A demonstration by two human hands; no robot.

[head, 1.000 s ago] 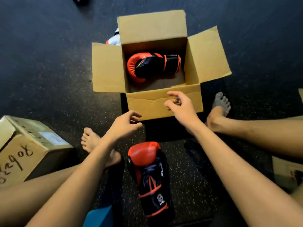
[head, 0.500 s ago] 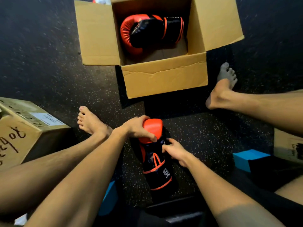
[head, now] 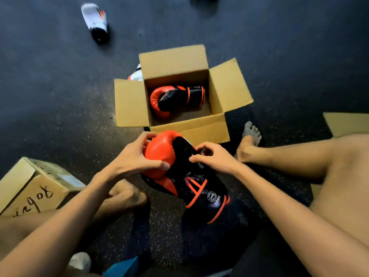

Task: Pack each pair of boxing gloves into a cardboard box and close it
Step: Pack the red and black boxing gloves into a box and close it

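An open cardboard box stands on the dark floor with all flaps spread. One red and black boxing glove lies inside it on its side. Its mate, a second red and black glove, is lifted off the floor just in front of the box. My left hand grips its red padded end from the left. My right hand pinches its black side from the right.
A closed cardboard box with handwriting lies at the left. A white and black glove lies far back left, another white glove peeks behind the open box. Bare feet flank the box. More cardboard sits at right.
Both hands went from the box's front wall down to the glove on the floor, took hold of it, and have raised it toward the box.
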